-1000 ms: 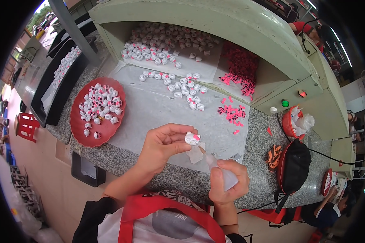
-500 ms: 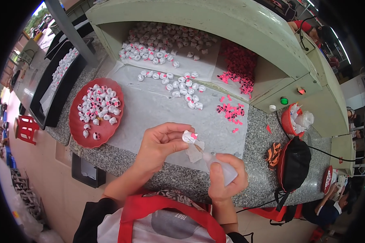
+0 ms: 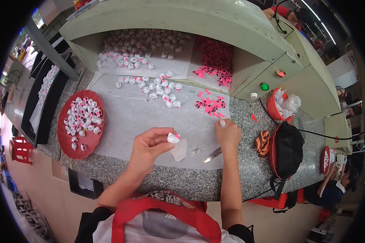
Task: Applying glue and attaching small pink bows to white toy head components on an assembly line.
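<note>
A small white, rounded, eared piece with a pink spot [image 3: 172, 138] sat pinched between thumb and fingers of the left hand [image 3: 148, 146] over the pale paper sheet [image 3: 121, 121], while at its 3 o'clock the right hand [image 3: 229, 137] closed around a mostly hidden whitish object [image 3: 223, 123]. At 9 o'clock, a red scalloped tray [image 3: 94, 140] held many white pieces [image 3: 83, 114] seemingly already fitted with dark-and-pink parts; apparently left were loose white pieces [image 3: 165, 92] at 12 and flat pink-and-black bits [image 3: 211, 106] toward 2.
</note>
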`<state>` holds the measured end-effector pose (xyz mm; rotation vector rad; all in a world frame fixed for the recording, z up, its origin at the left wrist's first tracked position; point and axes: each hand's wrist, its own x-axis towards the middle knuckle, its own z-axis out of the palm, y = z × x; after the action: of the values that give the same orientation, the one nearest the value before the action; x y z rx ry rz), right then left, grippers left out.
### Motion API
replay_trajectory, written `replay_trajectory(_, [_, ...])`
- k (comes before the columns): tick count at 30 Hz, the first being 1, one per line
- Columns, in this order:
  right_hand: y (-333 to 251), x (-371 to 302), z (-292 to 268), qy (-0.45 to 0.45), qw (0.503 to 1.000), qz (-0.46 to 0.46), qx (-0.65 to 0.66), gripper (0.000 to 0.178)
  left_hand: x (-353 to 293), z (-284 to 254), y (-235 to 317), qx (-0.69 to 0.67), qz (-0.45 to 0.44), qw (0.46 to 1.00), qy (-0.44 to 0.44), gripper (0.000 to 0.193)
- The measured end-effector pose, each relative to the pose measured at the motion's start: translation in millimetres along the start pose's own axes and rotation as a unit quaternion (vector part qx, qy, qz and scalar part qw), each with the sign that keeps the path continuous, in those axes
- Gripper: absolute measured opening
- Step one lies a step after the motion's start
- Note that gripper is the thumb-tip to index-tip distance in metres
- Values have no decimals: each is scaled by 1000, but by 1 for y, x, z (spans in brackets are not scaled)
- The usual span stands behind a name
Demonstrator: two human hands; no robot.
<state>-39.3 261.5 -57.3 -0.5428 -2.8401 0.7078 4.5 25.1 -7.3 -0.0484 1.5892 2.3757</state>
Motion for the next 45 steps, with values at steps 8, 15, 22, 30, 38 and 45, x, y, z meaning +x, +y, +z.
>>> replay_trajectory(8, [3, -16, -4, -2, 1000, -10, -26, 24, -1, -3, -1, -16, -2, 1000, -15, 35])
replay_trajectory(15, [-23, -36, -25, -267, 856, 66, 438, 17, -9, -17, 4, -10, 24, 999, 37, 35])
replay_trajectory(22, [-91, -71, -41, -238, 785, -38, 571, 14, -10, -13, 6, 12, 82, 996, 22, 33])
replay_trajectory(30, [-110, -80, -43, -235, 836, -30, 494, 12, -12, -11, 2, 92, 204, 975, 13, 30])
replay_trajectory(38, [-95, -74, -41, -264, 795, 15, 546, 17, -14, -6, 18, 86, 144, 984, -51, 31])
replay_trajectory(45, [-98, -82, -39, -210, 835, -38, 508, 25, -10, -2, 9, 29, 85, 996, -16, 25])
